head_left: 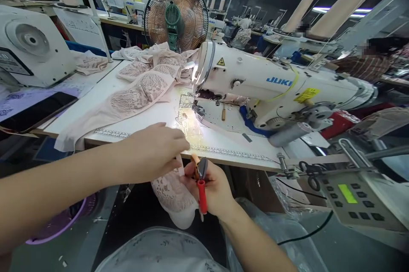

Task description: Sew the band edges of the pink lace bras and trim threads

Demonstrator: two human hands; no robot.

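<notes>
Over my lap, just below the table's front edge, hangs a pale pink lace bra [172,197]. My left hand [156,150] is closed on its upper part, where a narrow strap or band runs up between both hands. My right hand [215,184] has its fingers curled round thread snips [202,182] with red handle and dark blades, and its fingertips also pinch the edge of the bra. Part of the bra is hidden behind my left hand. More lace bras [137,93] lie in a chain across the table, left of the sewing machine.
A white JUKI sewing machine [249,76] stands at the right, its needle area lit. Behind is a large fan [175,16]. A phone [38,112] lies at the left table edge. A control panel [354,199] juts out at lower right; a purple basket [60,225] is lower left.
</notes>
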